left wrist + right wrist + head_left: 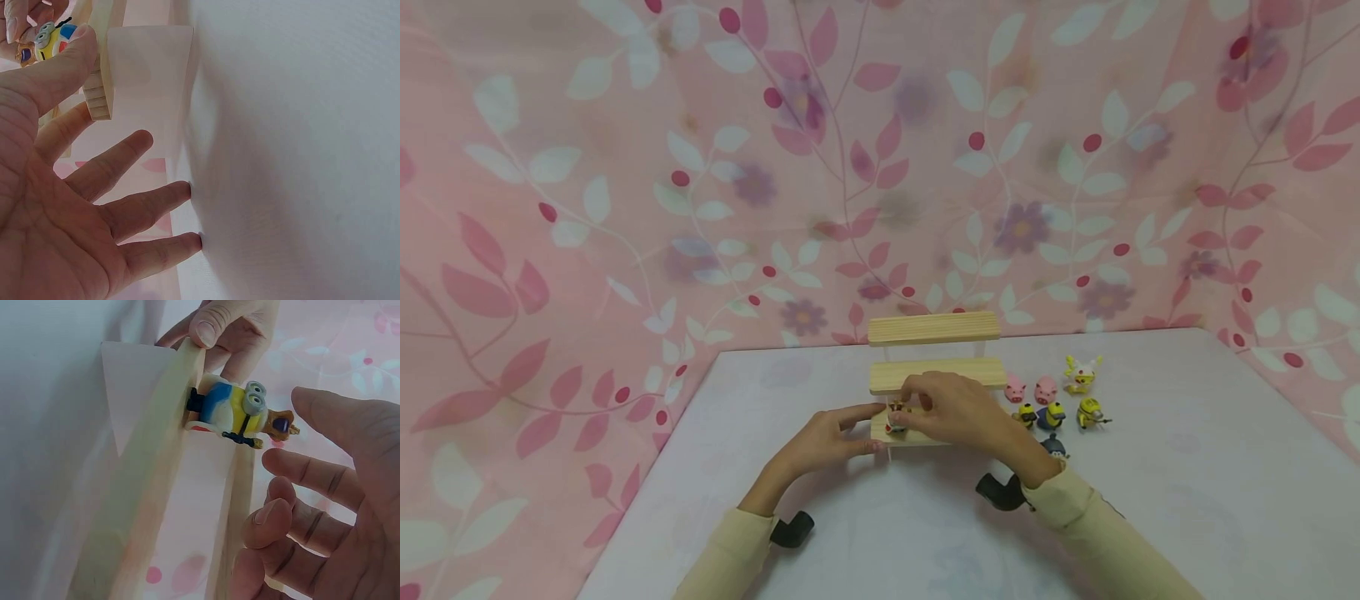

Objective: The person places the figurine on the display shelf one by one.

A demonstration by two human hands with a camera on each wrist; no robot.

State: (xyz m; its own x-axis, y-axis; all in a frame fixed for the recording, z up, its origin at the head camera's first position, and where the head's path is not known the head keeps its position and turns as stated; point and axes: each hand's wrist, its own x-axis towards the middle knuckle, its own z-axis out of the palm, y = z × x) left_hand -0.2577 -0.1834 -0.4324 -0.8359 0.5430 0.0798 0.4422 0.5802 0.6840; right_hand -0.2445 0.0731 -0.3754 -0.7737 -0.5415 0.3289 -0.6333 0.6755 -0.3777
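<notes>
A three-board wooden display rack (pixel 937 377) with translucent side panels stands on the table. On its lowest board, near the left end, stands a minion figurine (pixel 232 407) with grey goggles, a golden crown and a blue-and-white outfit. My left hand (pixel 823 437) pinches the left end of that board between thumb and index finger, its other fingers spread towards the tabletop. My right hand (pixel 958 408) is around the figurine's crown. In the right wrist view, a gap shows between the crown and the thumb and fingertips, the other fingers loosely bent.
Right of the rack are two pink pig figurines (pixel 1030 389), several yellow minion figurines (pixel 1051 415), a dark-capped figurine (pixel 1054 446) and a white-and-yellow horned figurine (pixel 1081 375). A pink floral cloth (pixel 850 167) hangs behind the white table (pixel 880 533).
</notes>
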